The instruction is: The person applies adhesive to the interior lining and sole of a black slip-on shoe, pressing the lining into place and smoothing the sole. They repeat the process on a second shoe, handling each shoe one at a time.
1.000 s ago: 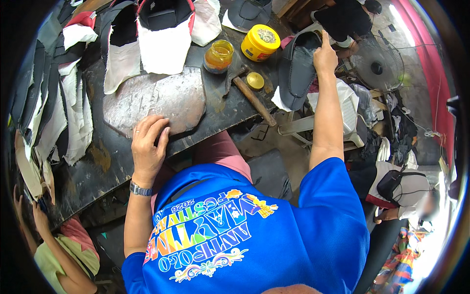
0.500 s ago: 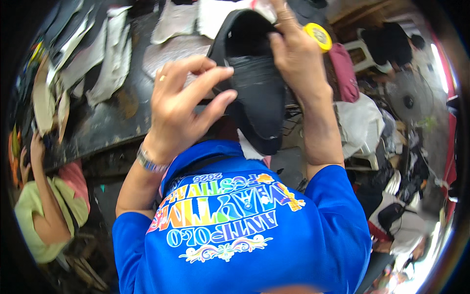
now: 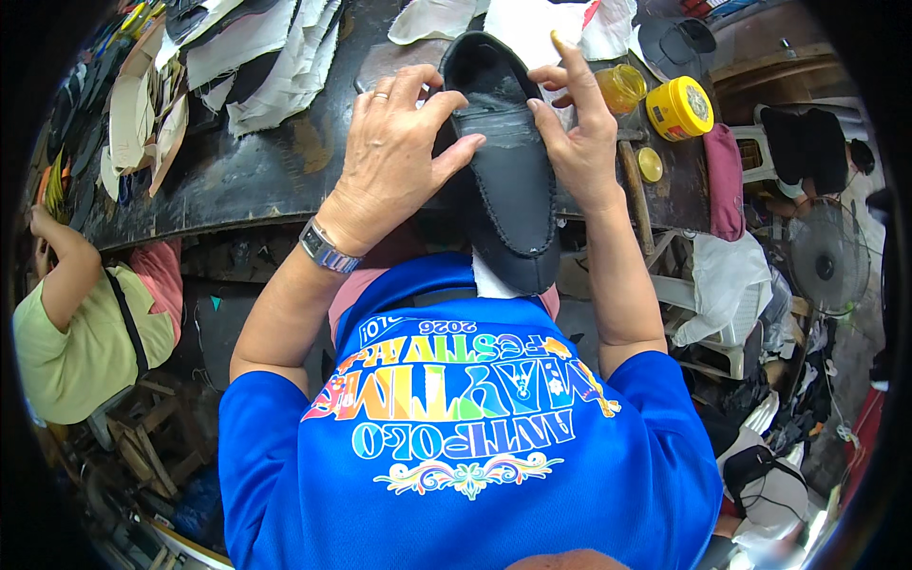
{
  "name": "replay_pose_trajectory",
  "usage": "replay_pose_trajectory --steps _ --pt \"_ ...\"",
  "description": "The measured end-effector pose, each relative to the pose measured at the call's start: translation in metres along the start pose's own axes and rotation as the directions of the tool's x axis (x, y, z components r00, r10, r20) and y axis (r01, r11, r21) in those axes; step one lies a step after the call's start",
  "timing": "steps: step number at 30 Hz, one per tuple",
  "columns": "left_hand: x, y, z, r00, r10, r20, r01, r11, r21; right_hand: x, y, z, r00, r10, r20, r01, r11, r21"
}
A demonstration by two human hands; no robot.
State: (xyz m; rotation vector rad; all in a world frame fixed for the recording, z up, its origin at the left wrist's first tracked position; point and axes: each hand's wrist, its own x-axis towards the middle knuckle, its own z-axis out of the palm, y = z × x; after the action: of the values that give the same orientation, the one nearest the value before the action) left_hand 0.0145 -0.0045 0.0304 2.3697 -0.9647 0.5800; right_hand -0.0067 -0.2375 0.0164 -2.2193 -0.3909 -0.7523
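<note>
A black slip-on shoe (image 3: 508, 190) with a stitched seam round its vamp stands toe-down toward my body, its heel end over the table edge. My left hand (image 3: 399, 138), with a ring and a wristwatch, grips the shoe's left side near the opening; the thumb lies toward the vamp, and some fingertips are hidden. At the right rim of the opening, my right hand (image 3: 581, 133) pinches the collar between thumb and fingers. A white piece (image 3: 489, 275) shows beneath the toe, by my lap.
On the dark table (image 3: 275, 180) lie white fabric pieces (image 3: 285, 76) at left. A yellow tub (image 3: 680, 109), a jar (image 3: 622, 87), a hammer (image 3: 635, 195) and a maroon pouch (image 3: 725, 180) are at right. A fan (image 3: 826, 256) stands beyond; another person (image 3: 85, 323) sits at left.
The shoe has turned more upright and its opening faces me more. My left fingers have moved up to its collar; my right hand has shifted down along the rim. The head view has shifted.
</note>
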Motion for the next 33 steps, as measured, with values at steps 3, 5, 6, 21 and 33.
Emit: replay_pose_trajectory --steps 3,5,6,21,33 --pt "0.0 0.002 0.001 0.999 -0.016 0.044 0.017 0.999 -0.036 0.003 -0.004 -0.001 0.996 -0.077 0.051 0.082 0.991 -0.101" --pt "0.0 0.002 0.002 0.998 -0.012 0.054 0.017 0.996 -0.092 0.008 -0.009 0.004 0.991 -0.111 0.076 0.127 0.959 -0.252" --pt "-0.001 0.002 0.002 0.998 -0.014 0.06 0.021 0.992 -0.121 0.01 -0.011 0.008 0.984 -0.14 0.108 0.17 0.917 -0.362" --pt "-0.009 0.007 0.012 0.997 -0.071 -0.014 0.064 0.953 -0.296 0.003 0.001 0.015 0.996 -0.076 -0.047 0.077 0.997 0.017" --pt "-0.011 0.001 0.017 0.998 0.039 -0.056 -0.056 0.936 -0.346 -0.041 -0.013 -0.017 0.994 0.02 0.111 -0.065 0.908 0.413"
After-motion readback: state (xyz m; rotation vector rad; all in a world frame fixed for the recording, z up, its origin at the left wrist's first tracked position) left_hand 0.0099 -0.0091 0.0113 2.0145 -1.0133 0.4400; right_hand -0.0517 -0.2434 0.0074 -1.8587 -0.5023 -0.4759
